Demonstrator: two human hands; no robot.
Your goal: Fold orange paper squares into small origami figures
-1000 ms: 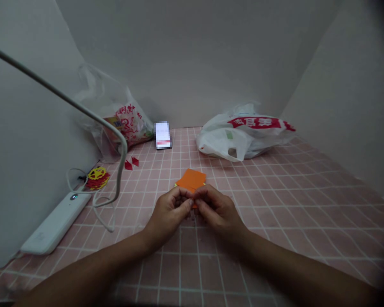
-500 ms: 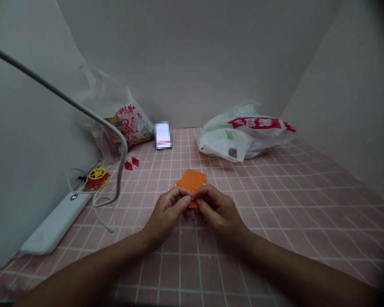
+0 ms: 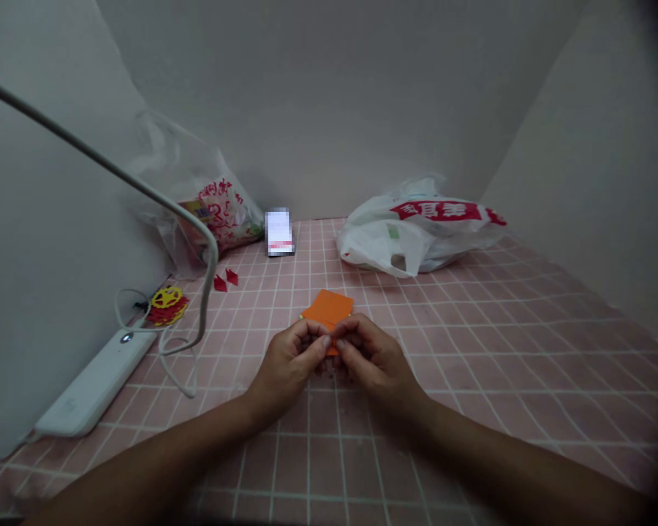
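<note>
My left hand and my right hand meet at the middle of the table, thumbs and forefingers pinched close together. Between the fingertips is a small piece of orange paper, mostly hidden by the fingers, so its shape cannot be made out. Just beyond the fingertips lies flat orange paper, with a bit of yellow showing at its side edges. Where the pinched piece ends and the paper behind begins is unclear.
Two small red folded pieces lie left, near yellow and red cutouts. A white power bank with a cable is by the left wall. A phone stands between a clear bag and a white bag.
Both hands stay in nearly the same place. The left thumb tip has shifted slightly right and the fingertips have come a little closer together.
</note>
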